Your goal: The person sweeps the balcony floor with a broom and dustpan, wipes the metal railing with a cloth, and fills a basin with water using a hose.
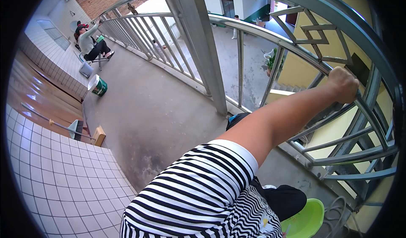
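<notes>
My left hand (343,85) is at the end of my outstretched arm, its fingers curled round the metal railing (302,47). Whether a cloth or anything else lies under the fingers cannot be made out. My striped sleeve and shirt fill the lower middle of the view. Below my arm, a light green basin (311,217) sits on the floor beside my dark-clothed leg (289,200), which partly covers it. My right hand does not show.
Along the walkway (139,107) stand a green-and-white bucket (98,86), a dustpan (76,129) and a wooden block (99,136). A seated person (89,41) reaches toward the railing farther off. A grey hose (336,212) lies near the basin. A courtyard (228,69) lies below.
</notes>
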The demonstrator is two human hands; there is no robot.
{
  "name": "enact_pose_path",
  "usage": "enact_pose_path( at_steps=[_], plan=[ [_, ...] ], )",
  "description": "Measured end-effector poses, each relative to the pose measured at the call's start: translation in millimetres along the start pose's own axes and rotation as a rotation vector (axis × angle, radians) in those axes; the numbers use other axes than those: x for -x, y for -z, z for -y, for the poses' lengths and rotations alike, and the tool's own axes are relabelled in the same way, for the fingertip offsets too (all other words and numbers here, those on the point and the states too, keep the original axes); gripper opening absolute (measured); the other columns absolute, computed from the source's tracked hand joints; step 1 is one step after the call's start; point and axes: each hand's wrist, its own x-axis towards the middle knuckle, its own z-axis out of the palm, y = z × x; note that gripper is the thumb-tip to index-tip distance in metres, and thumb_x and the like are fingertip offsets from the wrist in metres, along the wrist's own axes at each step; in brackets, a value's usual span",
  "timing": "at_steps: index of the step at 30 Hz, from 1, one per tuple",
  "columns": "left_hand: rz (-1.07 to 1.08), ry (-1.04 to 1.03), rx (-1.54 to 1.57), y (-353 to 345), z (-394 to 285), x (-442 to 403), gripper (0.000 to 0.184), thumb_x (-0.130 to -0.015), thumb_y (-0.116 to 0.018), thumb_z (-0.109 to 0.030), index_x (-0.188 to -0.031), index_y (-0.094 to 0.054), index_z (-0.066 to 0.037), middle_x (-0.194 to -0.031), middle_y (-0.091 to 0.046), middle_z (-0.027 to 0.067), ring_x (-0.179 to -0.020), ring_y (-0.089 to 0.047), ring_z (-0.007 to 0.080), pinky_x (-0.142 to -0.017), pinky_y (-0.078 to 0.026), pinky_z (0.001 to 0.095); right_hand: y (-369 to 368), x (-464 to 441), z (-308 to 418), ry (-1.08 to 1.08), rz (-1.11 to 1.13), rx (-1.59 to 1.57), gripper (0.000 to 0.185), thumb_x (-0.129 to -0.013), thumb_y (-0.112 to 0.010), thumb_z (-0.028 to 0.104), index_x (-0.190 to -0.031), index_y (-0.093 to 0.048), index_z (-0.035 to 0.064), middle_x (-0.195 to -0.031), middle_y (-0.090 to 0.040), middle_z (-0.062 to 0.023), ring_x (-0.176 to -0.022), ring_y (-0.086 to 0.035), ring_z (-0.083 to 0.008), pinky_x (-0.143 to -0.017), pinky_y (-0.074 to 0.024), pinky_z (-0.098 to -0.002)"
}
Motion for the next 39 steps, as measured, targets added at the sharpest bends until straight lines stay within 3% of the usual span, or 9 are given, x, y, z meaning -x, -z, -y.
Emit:
enact_pose_path(
  at_steps=[25,39],
  plan=[
    [0.024,-0.001,0.017,5.2,-1.8,4.0,0.027,-0.07,-0.046,-0.035,-0.078,-0.057,-0.013,-0.067,-0.059,0.007,-0.067,-0.059,0.0223,-0.057,-0.044,0.0338,1.7,-12.9,-21.0,0.211,0.075,0.176,0.029,-0.08,-0.04,0.018,-0.09,-0.044,-0.0079,-0.08,-0.048,-0.0257,-0.073,-0.048,-0.0345,-0.063,-0.0398,-0.0359],
    [-0.032,-0.01,0.043,0.6,2.1,4.0,0.025,-0.068,-0.048,-0.034,-0.071,-0.058,-0.012,-0.063,-0.059,0.0066,-0.064,-0.059,0.022,-0.053,-0.044,0.0329,9.6,-15.4,-62.3,0.298,0.117,0.27,0.028,-0.078,-0.041,0.017,-0.091,-0.044,-0.008,-0.08,-0.046,-0.0264,-0.072,-0.047,-0.035,-0.063,-0.0399,-0.0355]
  ],
)
